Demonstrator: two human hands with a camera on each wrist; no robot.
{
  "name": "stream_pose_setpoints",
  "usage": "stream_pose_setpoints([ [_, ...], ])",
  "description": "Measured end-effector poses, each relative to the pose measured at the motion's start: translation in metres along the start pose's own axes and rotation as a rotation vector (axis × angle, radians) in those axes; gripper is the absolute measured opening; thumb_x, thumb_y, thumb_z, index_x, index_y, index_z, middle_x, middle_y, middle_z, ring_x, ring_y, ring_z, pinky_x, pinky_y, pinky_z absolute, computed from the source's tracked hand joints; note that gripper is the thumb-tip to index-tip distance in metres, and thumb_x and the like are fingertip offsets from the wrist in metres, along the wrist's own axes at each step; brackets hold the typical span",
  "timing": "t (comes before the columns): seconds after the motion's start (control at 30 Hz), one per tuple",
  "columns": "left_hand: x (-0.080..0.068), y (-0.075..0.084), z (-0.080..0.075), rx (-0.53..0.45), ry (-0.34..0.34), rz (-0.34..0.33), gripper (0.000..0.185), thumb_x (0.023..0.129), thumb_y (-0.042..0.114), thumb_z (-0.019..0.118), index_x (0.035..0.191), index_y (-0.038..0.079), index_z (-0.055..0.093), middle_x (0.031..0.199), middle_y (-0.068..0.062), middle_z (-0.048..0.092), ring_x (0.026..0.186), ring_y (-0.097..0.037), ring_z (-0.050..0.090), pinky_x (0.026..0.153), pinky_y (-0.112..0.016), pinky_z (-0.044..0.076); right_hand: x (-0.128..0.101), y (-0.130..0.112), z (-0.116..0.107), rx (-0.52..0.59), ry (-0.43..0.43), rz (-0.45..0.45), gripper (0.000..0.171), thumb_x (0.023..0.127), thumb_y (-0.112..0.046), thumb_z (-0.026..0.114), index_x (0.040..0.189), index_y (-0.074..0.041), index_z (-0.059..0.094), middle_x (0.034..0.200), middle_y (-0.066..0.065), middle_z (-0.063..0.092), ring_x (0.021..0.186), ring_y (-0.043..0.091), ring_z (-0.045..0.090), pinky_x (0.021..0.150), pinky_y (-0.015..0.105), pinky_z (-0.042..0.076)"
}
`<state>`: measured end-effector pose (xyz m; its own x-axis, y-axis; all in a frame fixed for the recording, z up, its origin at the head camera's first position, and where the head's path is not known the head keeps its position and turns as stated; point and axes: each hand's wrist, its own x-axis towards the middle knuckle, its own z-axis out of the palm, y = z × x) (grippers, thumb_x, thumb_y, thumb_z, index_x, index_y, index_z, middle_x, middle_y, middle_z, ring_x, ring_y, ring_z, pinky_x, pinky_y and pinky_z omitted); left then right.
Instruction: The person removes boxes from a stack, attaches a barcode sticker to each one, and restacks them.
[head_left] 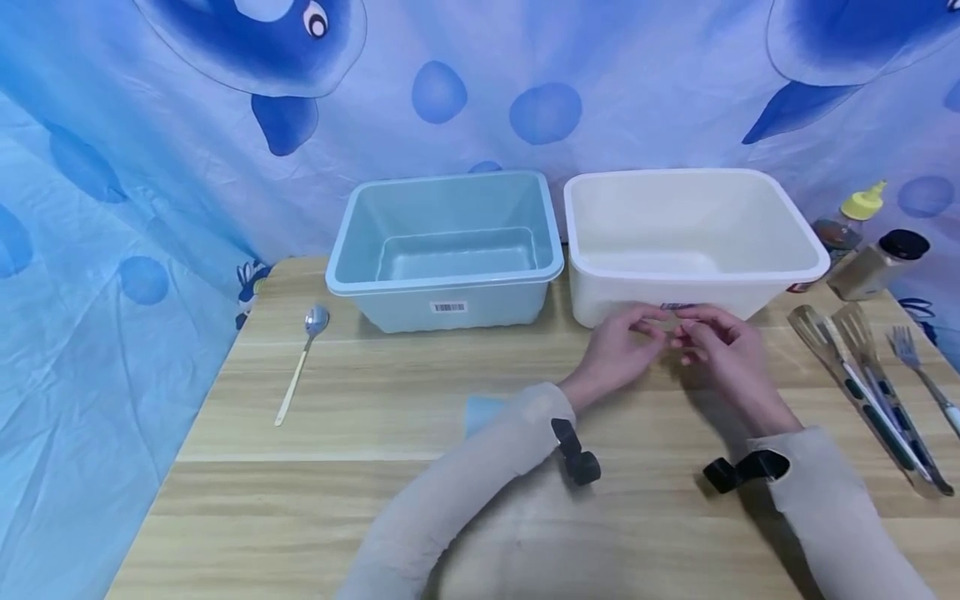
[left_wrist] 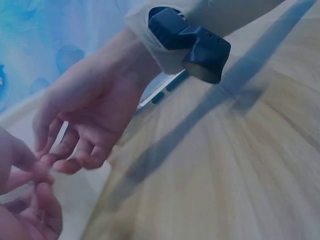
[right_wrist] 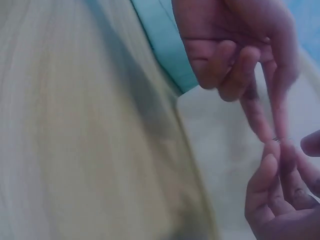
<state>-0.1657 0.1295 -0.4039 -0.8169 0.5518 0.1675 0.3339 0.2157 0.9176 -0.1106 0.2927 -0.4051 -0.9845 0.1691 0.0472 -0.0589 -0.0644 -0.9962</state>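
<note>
Both hands meet fingertip to fingertip close in front of the white bin. My left hand comes from the left, thumb and forefinger drawn together. Opposite it, my right hand has its thumb and fingertips bunched at the same spot. In the right wrist view the left hand reaches down to the right hand, and a tiny thing shows between their tips. The fingers hide most of it, so I cannot tell what it is. The left wrist view shows the right hand's palm with the other fingers loosely bent.
A light blue bin stands left of the white one. A spoon lies at left; whisk-like utensils and a fork lie at right. Behind them are a yellow-capped bottle and a black-capped jar. A blue patch lies by the left sleeve.
</note>
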Motion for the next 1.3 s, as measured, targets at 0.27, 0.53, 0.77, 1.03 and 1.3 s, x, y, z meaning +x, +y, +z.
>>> stream_pose_setpoints([
  [0.27,-0.024,0.025,-0.065,-0.005,-0.108,0.043,0.03,0.092,0.005,0.06,0.122,0.008,0.061,0.108,-0.012,0.069,0.082,-0.012,0.066,0.069,-0.015,0.053,-0.024,-0.051,0.003,-0.568,0.016,-0.314,0.024,0.097,-0.009,0.056,0.118,0.002,0.061,0.099,-0.012,0.071,0.079,0.001,0.068,0.06,0.016,0.054],
  [0.53,-0.051,0.048,-0.155,0.108,0.111,0.158,0.03,0.09,0.005,0.061,0.12,0.006,0.063,0.107,-0.01,0.069,0.096,-0.016,0.064,0.078,-0.027,0.055,-0.023,-0.086,-0.014,-0.829,0.193,-0.533,0.028,0.092,-0.003,0.06,0.12,0.003,0.064,0.094,-0.041,0.054,0.07,-0.019,0.054,0.059,0.0,0.043],
  [0.77,-0.078,0.044,-0.249,0.258,0.417,0.106,0.037,0.09,0.006,0.064,0.127,0.007,0.06,0.123,-0.01,0.064,0.111,-0.021,0.059,0.084,-0.029,0.052,0.032,-0.1,-0.065,-0.891,0.406,-0.417,0.033,0.095,-0.01,0.053,0.124,0.003,0.06,0.089,-0.033,0.052,0.076,-0.024,0.039,0.074,-0.001,0.034],
  [1.03,-0.096,0.008,-0.316,0.28,0.545,-0.221,0.069,0.09,0.032,0.068,0.149,0.025,0.034,0.154,0.0,0.034,0.141,-0.021,0.032,0.111,-0.045,0.035,0.102,-0.051,-0.164,-1.139,0.306,-0.095,0.071,0.096,-0.04,0.049,0.147,0.005,0.03,0.117,0.023,0.064,0.095,0.034,0.063,0.067,0.042,0.056],
  [1.3,-0.094,-0.027,-0.324,-0.06,0.398,-0.278,0.09,0.089,0.03,0.069,0.156,0.026,0.009,0.164,0.004,0.008,0.15,-0.022,0.016,0.12,-0.047,0.023,0.089,-0.078,-0.123,-1.139,0.036,0.019,0.068,0.102,-0.031,0.043,0.149,0.01,0.014,0.118,0.049,0.042,0.076,0.055,0.056,0.051,0.048,0.052],
])
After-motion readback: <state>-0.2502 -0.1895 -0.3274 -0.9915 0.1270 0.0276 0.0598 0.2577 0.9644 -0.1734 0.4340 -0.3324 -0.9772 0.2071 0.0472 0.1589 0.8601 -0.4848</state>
